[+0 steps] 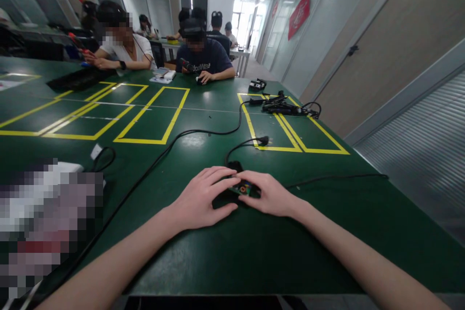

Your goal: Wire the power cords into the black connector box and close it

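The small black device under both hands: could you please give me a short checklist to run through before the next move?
1. Left hand on the small black device: ok, it covers the left part.
2. Right hand on it: ok.
3. Device resting on the green table: ok.
4. Thin black cable lying free of the hands: ok.
5. Grip firm: cannot tell, the fingers hide most of it.
6. Orange-marked top face visible: ok.
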Demonstrator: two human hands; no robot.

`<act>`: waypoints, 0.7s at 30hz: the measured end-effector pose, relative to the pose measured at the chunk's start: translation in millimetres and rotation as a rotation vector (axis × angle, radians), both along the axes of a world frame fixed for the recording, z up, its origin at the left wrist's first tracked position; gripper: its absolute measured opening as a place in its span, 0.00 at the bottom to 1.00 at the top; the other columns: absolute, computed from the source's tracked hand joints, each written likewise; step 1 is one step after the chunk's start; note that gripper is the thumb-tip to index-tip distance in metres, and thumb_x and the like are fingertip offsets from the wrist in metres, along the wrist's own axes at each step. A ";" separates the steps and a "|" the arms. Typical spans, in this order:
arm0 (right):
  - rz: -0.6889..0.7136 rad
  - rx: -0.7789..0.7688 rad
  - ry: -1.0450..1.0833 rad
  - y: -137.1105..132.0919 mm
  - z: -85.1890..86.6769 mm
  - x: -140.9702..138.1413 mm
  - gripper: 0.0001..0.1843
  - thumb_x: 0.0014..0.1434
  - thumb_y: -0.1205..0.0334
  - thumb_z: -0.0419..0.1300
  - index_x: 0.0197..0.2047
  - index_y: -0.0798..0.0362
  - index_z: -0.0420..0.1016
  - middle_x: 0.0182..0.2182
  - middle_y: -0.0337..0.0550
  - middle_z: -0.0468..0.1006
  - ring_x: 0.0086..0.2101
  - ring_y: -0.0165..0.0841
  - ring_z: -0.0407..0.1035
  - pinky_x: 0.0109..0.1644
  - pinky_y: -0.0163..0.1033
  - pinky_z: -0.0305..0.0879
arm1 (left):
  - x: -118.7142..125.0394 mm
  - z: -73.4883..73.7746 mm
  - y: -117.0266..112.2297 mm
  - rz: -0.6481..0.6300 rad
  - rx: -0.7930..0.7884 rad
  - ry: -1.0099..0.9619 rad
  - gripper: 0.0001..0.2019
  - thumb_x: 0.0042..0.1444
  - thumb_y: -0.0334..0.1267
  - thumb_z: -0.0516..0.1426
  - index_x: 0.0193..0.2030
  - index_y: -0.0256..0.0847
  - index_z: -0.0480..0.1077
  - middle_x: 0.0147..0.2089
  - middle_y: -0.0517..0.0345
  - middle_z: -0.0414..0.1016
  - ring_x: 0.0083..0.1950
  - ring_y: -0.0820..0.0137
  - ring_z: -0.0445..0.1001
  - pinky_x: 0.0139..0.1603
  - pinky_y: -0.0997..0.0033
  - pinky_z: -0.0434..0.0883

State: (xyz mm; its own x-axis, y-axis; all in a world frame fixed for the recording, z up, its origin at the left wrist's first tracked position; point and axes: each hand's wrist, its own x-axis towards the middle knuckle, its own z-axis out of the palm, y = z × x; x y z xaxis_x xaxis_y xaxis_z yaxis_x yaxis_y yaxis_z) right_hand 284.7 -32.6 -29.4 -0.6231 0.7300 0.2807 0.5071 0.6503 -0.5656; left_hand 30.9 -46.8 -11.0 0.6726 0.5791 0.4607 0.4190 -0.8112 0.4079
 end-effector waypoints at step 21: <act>0.145 0.274 0.076 -12.6 0.4 -18.0 0.16 0.67 0.66 0.60 0.57 0.53 0.75 0.52 0.52 0.83 0.49 0.40 0.79 0.53 0.45 0.76 | -1.5 -1.9 2.9 -0.016 -0.138 0.144 0.42 0.59 0.51 0.67 0.75 0.44 0.55 0.65 0.44 0.75 0.62 0.53 0.74 0.64 0.50 0.69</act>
State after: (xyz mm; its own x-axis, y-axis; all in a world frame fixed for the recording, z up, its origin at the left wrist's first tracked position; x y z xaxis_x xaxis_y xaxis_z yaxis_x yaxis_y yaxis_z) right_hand 266.8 -45.2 -29.0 -0.6849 0.5258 0.5044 0.3606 0.8461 -0.3925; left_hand 29.4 -43.9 -13.0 0.7354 0.6186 0.2764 0.4683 -0.7589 0.4525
